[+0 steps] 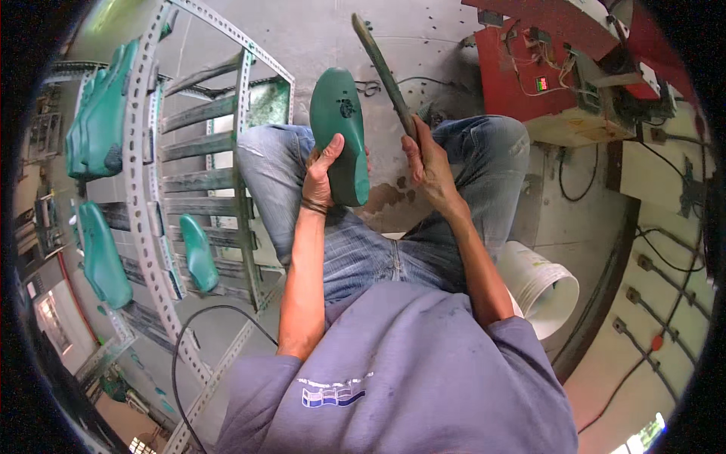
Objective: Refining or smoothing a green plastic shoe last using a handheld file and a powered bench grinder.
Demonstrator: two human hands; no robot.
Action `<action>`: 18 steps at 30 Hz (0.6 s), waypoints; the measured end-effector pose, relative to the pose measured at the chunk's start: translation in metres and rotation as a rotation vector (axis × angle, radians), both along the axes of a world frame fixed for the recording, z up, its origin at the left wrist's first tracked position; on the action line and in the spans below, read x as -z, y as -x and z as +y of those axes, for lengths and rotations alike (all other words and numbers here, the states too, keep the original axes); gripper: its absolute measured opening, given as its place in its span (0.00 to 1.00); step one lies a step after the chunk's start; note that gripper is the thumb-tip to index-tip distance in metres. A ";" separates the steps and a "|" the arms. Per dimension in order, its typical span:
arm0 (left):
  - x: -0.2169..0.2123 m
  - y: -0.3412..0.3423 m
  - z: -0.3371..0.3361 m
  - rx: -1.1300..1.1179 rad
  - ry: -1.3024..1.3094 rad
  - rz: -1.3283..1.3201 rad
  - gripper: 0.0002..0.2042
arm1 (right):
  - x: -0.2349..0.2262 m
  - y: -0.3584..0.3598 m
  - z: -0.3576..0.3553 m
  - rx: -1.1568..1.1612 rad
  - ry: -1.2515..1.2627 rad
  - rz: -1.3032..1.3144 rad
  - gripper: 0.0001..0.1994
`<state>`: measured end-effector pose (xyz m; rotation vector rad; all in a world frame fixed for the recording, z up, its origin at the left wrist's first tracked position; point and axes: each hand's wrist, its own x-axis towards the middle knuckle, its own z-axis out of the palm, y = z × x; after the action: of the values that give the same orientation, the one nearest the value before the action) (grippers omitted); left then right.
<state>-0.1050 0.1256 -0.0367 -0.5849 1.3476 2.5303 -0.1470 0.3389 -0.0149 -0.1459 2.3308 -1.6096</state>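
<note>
A green shoe last (336,98) is held up in front of me between my knees, sole side toward me, with a dark mark on its upper half. My left hand (324,168) wraps round its narrower lower part, thumb across the front and fingertips showing at the far edge. To its right, my right hand (431,163) grips the lower end of a long, narrow, dark bar (382,72), shaped like a file. The bar slants up and leftward, its tip above the last. Bar and last are apart.
On the left, a slotted metal rack (136,151) with slats carries several green shoe lasts (103,257). A red machine (522,83) with exposed wires stands far right. By my right thigh lies a white bucket (541,291). Scissors (368,88) and cable rest on the floor.
</note>
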 end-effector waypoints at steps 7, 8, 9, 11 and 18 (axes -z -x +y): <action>0.007 0.000 0.006 -0.044 0.072 -0.011 0.21 | -0.031 0.008 0.006 -0.049 -0.288 0.243 0.12; 0.003 -0.001 0.011 -0.072 0.165 0.039 0.20 | -0.033 0.012 0.007 -0.059 -0.294 0.321 0.13; -0.002 -0.002 0.013 -0.102 0.261 0.089 0.20 | -0.037 0.016 0.008 -0.061 -0.296 0.322 0.13; -0.001 -0.003 0.011 -0.079 0.271 0.107 0.19 | -0.045 0.025 0.009 -0.228 -0.405 0.370 0.13; -0.008 -0.007 0.014 0.052 0.484 0.237 0.18 | -0.038 0.035 0.012 -0.372 -0.529 0.394 0.16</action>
<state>-0.0976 0.1398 -0.0285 -0.3248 2.0556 2.2874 -0.1817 0.3514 0.0228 -0.7789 2.7180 -0.8095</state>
